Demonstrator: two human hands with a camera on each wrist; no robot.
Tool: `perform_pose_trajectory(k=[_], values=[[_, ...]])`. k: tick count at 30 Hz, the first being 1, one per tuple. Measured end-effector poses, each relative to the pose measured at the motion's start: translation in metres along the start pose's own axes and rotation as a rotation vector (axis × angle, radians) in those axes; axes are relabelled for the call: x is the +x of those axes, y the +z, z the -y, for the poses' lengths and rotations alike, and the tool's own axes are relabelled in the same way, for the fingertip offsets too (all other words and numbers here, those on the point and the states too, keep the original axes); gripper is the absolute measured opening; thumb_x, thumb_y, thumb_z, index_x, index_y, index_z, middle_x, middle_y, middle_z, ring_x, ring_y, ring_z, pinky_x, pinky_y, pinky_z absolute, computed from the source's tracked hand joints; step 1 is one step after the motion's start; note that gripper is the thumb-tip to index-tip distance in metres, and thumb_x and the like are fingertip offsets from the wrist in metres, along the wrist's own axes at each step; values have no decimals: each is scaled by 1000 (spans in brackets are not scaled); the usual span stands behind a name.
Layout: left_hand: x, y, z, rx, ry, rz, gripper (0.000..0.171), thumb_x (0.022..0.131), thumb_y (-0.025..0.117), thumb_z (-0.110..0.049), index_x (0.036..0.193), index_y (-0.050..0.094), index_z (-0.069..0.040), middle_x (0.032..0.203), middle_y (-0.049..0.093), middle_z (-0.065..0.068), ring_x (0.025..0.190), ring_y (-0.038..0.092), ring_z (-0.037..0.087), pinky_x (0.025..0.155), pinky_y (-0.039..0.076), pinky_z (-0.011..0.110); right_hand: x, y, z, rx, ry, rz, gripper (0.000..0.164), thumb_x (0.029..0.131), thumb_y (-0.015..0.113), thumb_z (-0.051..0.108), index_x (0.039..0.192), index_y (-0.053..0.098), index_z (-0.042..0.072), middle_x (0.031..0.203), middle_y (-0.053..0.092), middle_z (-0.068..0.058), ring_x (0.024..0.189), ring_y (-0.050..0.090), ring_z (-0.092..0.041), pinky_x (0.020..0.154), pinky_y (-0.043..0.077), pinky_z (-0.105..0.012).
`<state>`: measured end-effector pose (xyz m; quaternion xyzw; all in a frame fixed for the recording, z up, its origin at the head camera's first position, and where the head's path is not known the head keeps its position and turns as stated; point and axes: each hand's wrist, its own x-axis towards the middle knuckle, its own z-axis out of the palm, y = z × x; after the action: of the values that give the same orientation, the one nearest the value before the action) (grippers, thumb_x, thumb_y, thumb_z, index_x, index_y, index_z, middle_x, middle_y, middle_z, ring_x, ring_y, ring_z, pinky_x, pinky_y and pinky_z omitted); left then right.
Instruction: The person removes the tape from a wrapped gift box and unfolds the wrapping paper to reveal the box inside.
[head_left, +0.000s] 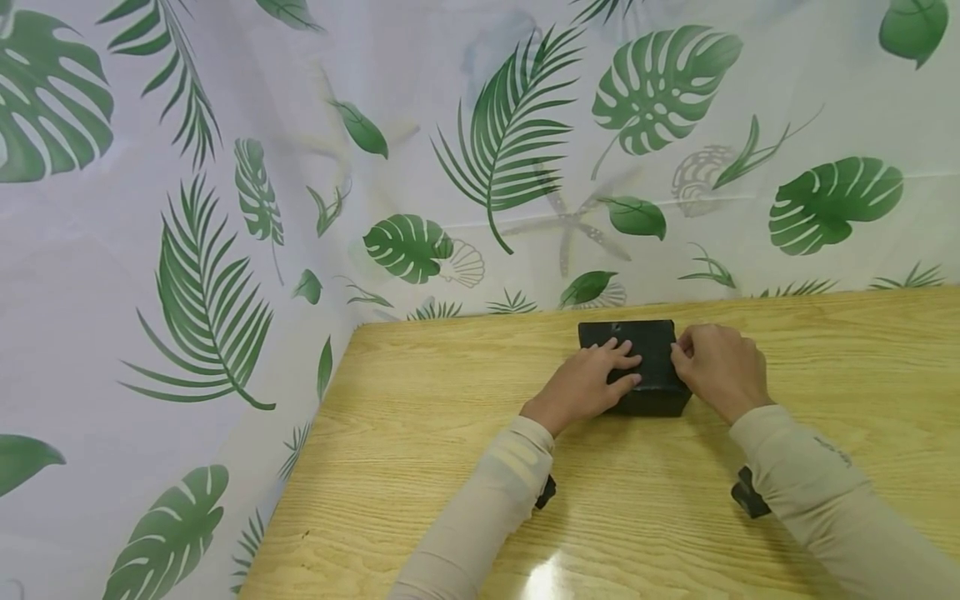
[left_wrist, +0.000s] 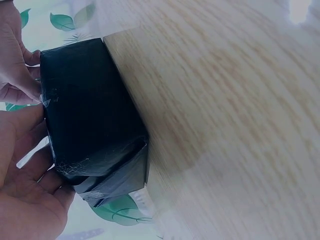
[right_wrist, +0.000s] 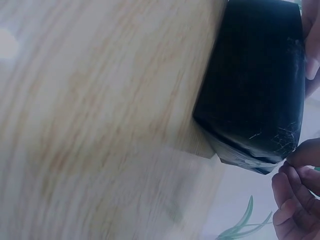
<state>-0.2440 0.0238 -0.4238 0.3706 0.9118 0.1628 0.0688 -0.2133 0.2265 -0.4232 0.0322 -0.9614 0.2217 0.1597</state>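
Note:
A box in black wrapping sits on the wooden table, towards its back edge. My left hand rests on its top with fingers spread. At the box's upper right edge, the thumb and forefinger of my right hand pinch together on the wrapping. Overlapping folds of black film show on the left end in the left wrist view. The right wrist view shows a creased, scuffed corner right at the pinching fingertips; whatever lies between them is hidden.
The pale wooden table extends around the box. Behind and to the left hangs a white curtain printed with green leaves. Small black devices are worn under both sleeved wrists, close over the table.

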Motion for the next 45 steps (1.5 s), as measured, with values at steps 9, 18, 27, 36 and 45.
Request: perform_pose_trajectory(k=[9, 18, 27, 36, 45], values=[[0, 0, 0, -6, 0, 0, 43, 108, 52, -35, 147, 55, -20, 158, 40, 2, 150, 28, 17, 122, 23, 34, -2, -3, -3, 13, -10, -6, 17, 93, 66, 9, 83, 71, -4, 68, 66, -12, 47, 53, -20, 39, 42, -36], [0, 0, 1, -17, 1, -1, 42, 108, 51, -35, 147, 55, -20, 159, 39, 2, 150, 28, 16, 122, 22, 34, -1, -5, -7, 11, 11, 3, 19, 94, 65, 10, 82, 71, -3, 70, 67, -13, 50, 55, -23, 40, 43, -38], [-1, -3, 0, -25, 10, 3, 42, 108, 52, -32, 148, 54, -18, 159, 39, 3, 150, 28, 18, 123, 21, 33, -2, -6, -10, -6, 15, -13, 18, 92, 65, 10, 79, 70, -1, 69, 65, -12, 53, 56, -24, 41, 43, -39], [0, -1, 0, -29, 11, 0, 42, 108, 51, -33, 147, 55, -18, 158, 39, 3, 150, 28, 16, 122, 21, 32, -4, -8, -13, -7, 13, -7, 19, 92, 62, 9, 77, 69, -1, 66, 64, -9, 53, 54, -22, 41, 41, -37], [-1, 1, 1, -30, 20, -10, 42, 108, 52, -33, 147, 55, -18, 158, 39, 3, 150, 28, 17, 122, 20, 31, -6, -12, -18, -8, 8, -1, 17, 92, 65, 9, 81, 71, -2, 66, 65, -9, 50, 55, -22, 40, 42, -38]])
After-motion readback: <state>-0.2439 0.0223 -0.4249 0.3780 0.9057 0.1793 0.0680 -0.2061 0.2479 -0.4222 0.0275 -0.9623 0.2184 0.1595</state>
